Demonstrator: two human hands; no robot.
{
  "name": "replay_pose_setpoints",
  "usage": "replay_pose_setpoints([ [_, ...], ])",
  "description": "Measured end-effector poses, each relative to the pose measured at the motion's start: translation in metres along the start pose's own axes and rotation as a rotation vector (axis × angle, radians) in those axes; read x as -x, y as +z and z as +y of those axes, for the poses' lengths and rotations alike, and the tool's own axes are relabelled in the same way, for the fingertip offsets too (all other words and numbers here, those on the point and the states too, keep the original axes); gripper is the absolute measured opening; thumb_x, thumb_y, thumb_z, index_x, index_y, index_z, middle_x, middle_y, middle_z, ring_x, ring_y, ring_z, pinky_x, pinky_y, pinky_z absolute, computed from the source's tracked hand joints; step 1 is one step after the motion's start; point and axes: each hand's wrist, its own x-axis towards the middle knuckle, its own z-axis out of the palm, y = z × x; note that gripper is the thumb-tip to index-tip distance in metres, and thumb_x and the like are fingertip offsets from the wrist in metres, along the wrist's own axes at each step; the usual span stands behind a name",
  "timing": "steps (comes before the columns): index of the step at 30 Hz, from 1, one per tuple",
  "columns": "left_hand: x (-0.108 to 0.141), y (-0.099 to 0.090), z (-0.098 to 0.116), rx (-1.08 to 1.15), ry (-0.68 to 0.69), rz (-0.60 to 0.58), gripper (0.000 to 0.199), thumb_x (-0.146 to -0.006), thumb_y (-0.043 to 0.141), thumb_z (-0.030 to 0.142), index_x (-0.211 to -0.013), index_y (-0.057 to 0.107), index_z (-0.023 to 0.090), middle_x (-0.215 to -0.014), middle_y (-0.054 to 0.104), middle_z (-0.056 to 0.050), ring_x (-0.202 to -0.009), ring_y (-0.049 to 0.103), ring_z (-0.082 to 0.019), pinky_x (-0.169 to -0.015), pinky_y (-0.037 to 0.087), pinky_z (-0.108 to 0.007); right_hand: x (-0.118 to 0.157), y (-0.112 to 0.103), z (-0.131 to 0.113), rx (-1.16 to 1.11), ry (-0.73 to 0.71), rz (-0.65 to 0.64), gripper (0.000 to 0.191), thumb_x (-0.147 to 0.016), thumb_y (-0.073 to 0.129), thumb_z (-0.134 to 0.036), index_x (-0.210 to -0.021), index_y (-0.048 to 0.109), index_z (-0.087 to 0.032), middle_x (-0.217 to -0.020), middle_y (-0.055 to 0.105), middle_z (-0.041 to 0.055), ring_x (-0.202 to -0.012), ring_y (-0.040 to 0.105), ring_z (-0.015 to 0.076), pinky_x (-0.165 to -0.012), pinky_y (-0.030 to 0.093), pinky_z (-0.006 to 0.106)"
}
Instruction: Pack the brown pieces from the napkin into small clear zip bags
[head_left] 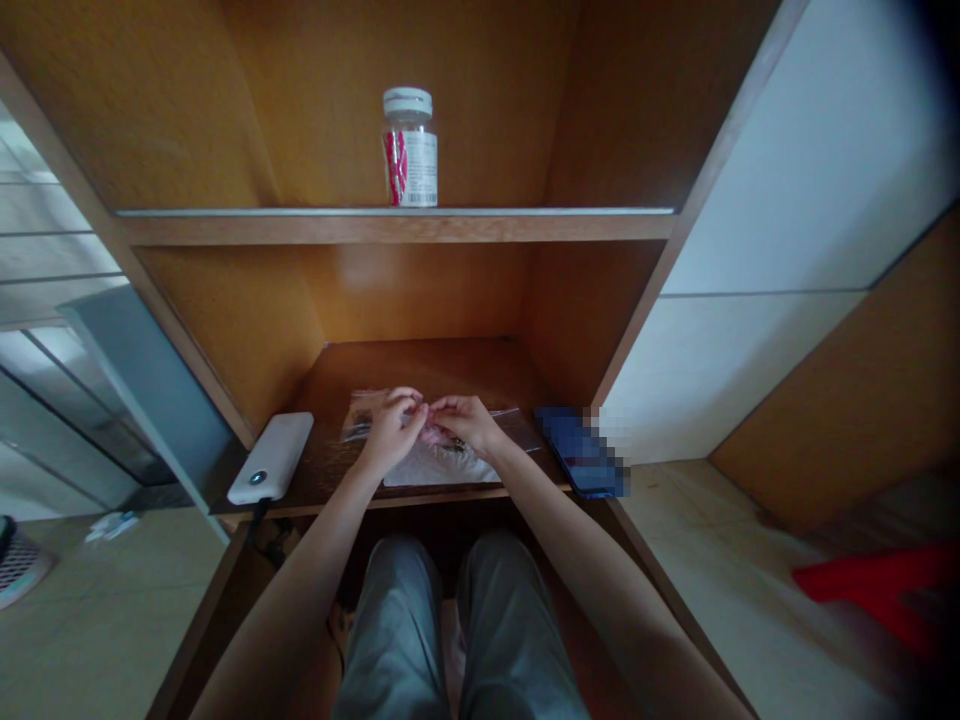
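Note:
My left hand (393,432) and my right hand (466,425) meet above a white sheet (442,468) on the wooden shelf (420,360). Thumbs and forefingers are pinched together, and the fingertips of both hands nearly touch. Whatever they hold is too small to make out. Something pinkish and clear, perhaps plastic, shows just below the fingertips. Small dark bits lie on the sheet beneath my right hand. Beside my left hand is a clear plastic bag (358,415) with dark contents. Another clear bag (519,428) lies right of my right hand.
A white power bank (271,458) with a black cable lies at the shelf's left, and a dark blue phone (581,452) at its right. A white-capped bottle (410,150) stands on the upper shelf (397,228). My knees are below the edge.

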Motion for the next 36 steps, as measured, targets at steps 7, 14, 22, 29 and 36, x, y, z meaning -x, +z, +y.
replay_pose_setpoints([
  [7,-0.009,-0.002,0.012,-0.250,0.029,0.018,0.012,-0.069,0.051,0.013,-0.057,0.052,0.017,-0.103,0.058,-0.006,-0.100,0.050,-0.020,-0.090,0.036,-0.039,-0.014,-0.004,0.000,0.239,-0.139,0.052,0.014,-0.065,0.061,-0.027,-0.070,0.059,-0.014,-0.060,0.062,-0.0006,-0.050,0.058,0.0094,-0.051,0.047,0.021],
  [14,-0.006,-0.006,0.025,-0.367,0.041,0.054,0.016,-0.069,0.052,0.013,-0.053,0.050,0.017,-0.109,0.058,-0.006,-0.099,0.050,-0.021,-0.089,0.037,-0.040,-0.011,-0.012,0.005,0.425,-0.171,0.138,0.013,-0.070,0.054,-0.028,-0.070,0.054,-0.015,-0.056,0.058,-0.0004,-0.046,0.055,0.0101,-0.047,0.045,0.021],
  [22,-0.018,-0.012,0.027,-0.238,0.064,-0.052,0.016,-0.076,0.048,0.018,-0.061,0.053,0.016,-0.105,0.058,-0.006,-0.099,0.051,-0.020,-0.088,0.038,-0.037,-0.004,-0.004,-0.018,0.592,-0.487,-0.013,0.014,-0.069,0.053,-0.013,-0.082,0.058,-0.014,-0.079,0.062,0.0017,-0.070,0.057,0.0101,-0.066,0.045,0.022],
  [29,-0.003,-0.012,0.007,-0.124,0.042,-0.139,0.025,-0.077,0.049,0.026,-0.101,0.048,0.018,-0.108,0.054,-0.007,-0.102,0.050,-0.019,-0.088,0.040,-0.037,-0.009,-0.018,-0.022,0.777,-0.446,-0.140,0.029,-0.067,0.061,-0.017,-0.095,0.064,-0.016,-0.088,0.064,0.0042,-0.073,0.056,0.0114,-0.068,0.043,0.024],
  [36,0.010,-0.001,-0.011,-0.258,0.113,-0.213,0.056,-0.071,0.060,0.042,-0.118,0.041,0.018,-0.115,0.052,-0.011,-0.112,0.045,-0.026,-0.095,0.033,-0.043,-0.012,-0.028,-0.015,0.745,-0.418,-0.152,0.026,-0.069,0.062,-0.023,-0.093,0.063,-0.013,-0.086,0.063,0.0050,-0.072,0.056,0.0114,-0.067,0.043,0.023],
])
